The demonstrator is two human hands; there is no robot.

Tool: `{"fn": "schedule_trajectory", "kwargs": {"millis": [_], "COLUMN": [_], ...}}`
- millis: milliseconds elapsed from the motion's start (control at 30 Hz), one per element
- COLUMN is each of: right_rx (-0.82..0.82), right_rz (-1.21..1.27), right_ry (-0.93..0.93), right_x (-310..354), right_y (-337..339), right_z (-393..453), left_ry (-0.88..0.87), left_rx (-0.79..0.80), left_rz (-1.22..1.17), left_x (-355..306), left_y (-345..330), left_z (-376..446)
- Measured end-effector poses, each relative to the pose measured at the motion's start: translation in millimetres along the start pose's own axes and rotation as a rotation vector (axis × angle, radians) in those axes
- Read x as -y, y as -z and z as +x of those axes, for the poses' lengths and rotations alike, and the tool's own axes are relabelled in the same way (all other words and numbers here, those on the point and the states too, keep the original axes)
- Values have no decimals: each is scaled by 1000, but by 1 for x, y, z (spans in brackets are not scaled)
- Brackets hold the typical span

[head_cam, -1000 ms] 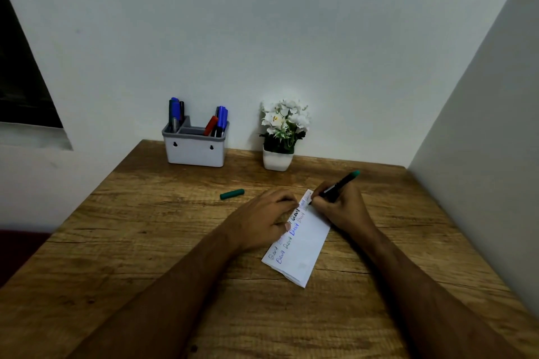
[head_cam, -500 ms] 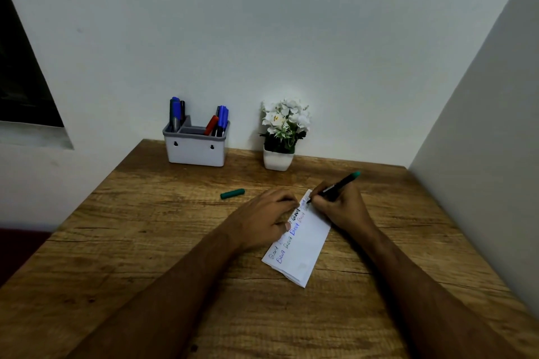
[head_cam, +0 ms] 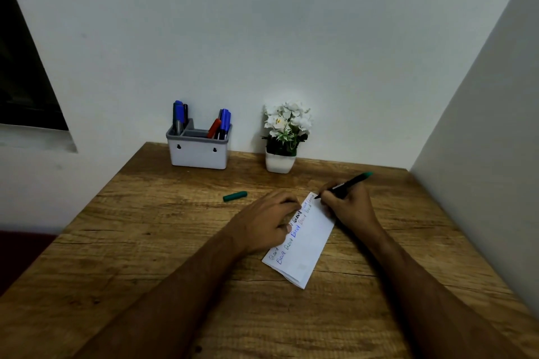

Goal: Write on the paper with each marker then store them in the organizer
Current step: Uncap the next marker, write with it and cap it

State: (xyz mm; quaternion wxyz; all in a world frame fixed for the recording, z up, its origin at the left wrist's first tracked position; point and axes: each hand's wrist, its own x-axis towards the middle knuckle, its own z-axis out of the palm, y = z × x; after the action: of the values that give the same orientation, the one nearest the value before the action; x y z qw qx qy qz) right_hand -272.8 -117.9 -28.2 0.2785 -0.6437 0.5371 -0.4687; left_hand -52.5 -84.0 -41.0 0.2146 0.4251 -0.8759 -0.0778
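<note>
The right hand pinches the black green-ended marker, whose loose green cap lies left of the paper-pressing left hand, long axis sideways.

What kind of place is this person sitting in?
Probably a small writing desk in a room corner: a wooden table against plain walls, an organizer holding markers, and a potted plant.

Single head view, looking forward-down over wooden desk, near.
</note>
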Motion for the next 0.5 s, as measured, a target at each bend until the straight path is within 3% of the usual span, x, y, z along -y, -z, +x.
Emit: {"fn": "schedule_trajectory", "kwargs": {"millis": [500], "right_rx": [-149], "right_rz": [186], "right_ry": [38], "right_x": [27], "right_y": [5], "right_z": [-16], "left_ry": [72], "left_rx": [71], "left_rz": [-121], "left_x": [-3], "left_y": [7], "left_z": [-2]}}
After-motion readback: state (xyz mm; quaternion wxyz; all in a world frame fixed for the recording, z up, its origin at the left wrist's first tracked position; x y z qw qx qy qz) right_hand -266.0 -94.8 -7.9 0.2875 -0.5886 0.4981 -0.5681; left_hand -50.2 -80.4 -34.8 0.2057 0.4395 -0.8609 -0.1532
